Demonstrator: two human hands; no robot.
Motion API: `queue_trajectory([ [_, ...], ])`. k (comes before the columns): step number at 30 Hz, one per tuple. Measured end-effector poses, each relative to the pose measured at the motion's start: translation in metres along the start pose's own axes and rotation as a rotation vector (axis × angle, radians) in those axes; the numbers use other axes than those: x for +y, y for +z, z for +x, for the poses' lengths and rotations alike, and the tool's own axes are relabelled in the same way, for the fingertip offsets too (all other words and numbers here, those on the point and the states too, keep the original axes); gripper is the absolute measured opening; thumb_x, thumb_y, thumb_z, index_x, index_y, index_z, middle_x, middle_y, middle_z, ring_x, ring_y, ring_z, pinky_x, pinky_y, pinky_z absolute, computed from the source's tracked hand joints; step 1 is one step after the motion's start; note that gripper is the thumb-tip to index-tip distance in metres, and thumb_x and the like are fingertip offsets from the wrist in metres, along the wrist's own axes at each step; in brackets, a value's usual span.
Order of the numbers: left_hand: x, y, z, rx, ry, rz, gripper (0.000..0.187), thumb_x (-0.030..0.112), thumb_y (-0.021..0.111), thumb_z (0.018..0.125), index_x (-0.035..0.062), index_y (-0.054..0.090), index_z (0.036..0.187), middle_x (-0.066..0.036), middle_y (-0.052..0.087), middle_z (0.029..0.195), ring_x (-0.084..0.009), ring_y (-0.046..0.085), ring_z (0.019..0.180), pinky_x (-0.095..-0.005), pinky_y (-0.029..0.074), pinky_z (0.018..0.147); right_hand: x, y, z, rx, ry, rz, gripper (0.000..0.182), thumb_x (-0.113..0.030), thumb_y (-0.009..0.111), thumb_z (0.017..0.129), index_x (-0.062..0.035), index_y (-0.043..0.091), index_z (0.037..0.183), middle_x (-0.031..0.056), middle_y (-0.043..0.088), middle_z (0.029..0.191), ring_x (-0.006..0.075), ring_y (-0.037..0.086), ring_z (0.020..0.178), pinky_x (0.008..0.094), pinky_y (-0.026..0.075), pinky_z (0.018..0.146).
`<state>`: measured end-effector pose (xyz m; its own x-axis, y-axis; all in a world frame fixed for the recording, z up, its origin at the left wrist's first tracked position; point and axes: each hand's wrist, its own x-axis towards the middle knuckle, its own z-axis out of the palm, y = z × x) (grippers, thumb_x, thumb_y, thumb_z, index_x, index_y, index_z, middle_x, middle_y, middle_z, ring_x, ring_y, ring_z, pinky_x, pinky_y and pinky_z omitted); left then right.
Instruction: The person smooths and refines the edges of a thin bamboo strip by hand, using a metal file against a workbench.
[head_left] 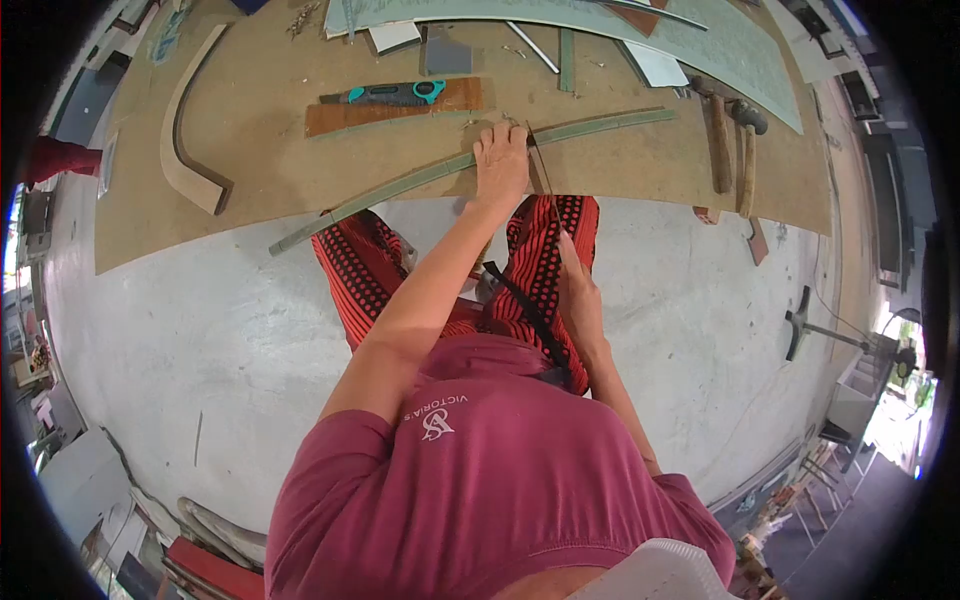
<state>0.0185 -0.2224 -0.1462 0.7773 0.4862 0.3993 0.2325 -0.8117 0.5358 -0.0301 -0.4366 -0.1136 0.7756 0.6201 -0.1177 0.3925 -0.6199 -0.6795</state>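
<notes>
"Head view: what am I logging?"

"Left hand (pixel 502 162) curling over long, curved, green wood-like strip (pixel 405 184), overhanging brown table (pixel 270 165); right hand (pixel 581 300) gripping thin dark blade (pixel 543 170)."

"Handling?"

"Seeming light, springy; I'm favouring mid-length holds."

Matt green strip (pixel 420 178) (smooth-looking), brown board (pixel 140 215).

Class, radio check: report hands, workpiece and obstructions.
Left hand over long green strip. Right hand gripping thin dark tool, which meets strip beside left hand. Grey-and-teal tool beyond, not across strip.
</notes>
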Motion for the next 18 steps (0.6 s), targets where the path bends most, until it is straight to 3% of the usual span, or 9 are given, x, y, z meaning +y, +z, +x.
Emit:
queue_trajectory([
  [2, -0.003, 0.002, -0.003, -0.057, -0.032, 0.019, 0.023, 0.007, 0.06, 0.079, 0.0042, 0.056, 0.102, -0.016, 0.051, 0.109, -0.0356, 0.048, 0.101, -0.0467, 0.037, 0.084, 0.006, 0.008, 0.0, 0.127, -0.109, 0.004, 0.056, -0.008, 0.044, 0.092, -0.0199, 0.033, 0.146, 0.0251, 0.058, 0.094, 0.0425, 0.059, 0.079, 0.0494, 0.048, 0.068],
  [8, -0.002, -0.002, 0.0, -0.086, -0.051, 0.026, 0.026, 0.008, 0.064, 0.08, 0.0045, 0.056, 0.104, -0.015, 0.051, 0.113, -0.0365, 0.048, 0.104, -0.0481, 0.037, 0.086, -0.003, 0.016, 0.046, 0.137, -0.126, -0.002, 0.055, -0.008, 0.043, 0.094, -0.0198, 0.033, 0.146, 0.0243, 0.058, 0.092, 0.0422, 0.059, 0.078, 0.05, 0.047, 0.068],
  [13, -0.004, 0.002, 0.002, -0.085, -0.058, 0.022, 0.028, 0.008, 0.064, 0.079, 0.0044, 0.055, 0.105, -0.016, 0.051, 0.114, -0.0366, 0.048, 0.104, -0.048, 0.037, 0.087, 0.002, 0.006, 0.01, 0.098, -0.085, -0.002, 0.059, -0.002, 0.043, 0.092, -0.0217, 0.032, 0.147, 0.0227, 0.058, 0.092, 0.0403, 0.059, 0.08, 0.0491, 0.048, 0.07],
  [15, -0.004, 0.003, 0.0, -0.06, -0.042, 0.013, 0.028, 0.008, 0.063, 0.08, 0.0045, 0.055, 0.106, -0.016, 0.051, 0.114, -0.0367, 0.048, 0.104, -0.0482, 0.036, 0.087, 0.006, 0.007, -0.007, 0.198, -0.219, -0.022, 0.065, 0.003, 0.045, 0.089, -0.0232, 0.031, 0.147, 0.0209, 0.058, 0.092, 0.0392, 0.06, 0.082, 0.0477, 0.049, 0.071],
  [18, -0.004, 0.004, 0.001, 0.008, -0.003, 0.039, 0.023, 0.005, 0.052, 0.082, 0.0028, 0.058, 0.104, -0.016, 0.052, 0.108, -0.0344, 0.048, 0.1, -0.0459, 0.038, 0.084, 0.006, 0.003, -0.016, 0.079, -0.048, -0.014, 0.068, 0.007, 0.046, 0.086, -0.0206, 0.031, 0.147, 0.0211, 0.059, 0.096, 0.039, 0.06, 0.083, 0.0471, 0.049, 0.072],
])
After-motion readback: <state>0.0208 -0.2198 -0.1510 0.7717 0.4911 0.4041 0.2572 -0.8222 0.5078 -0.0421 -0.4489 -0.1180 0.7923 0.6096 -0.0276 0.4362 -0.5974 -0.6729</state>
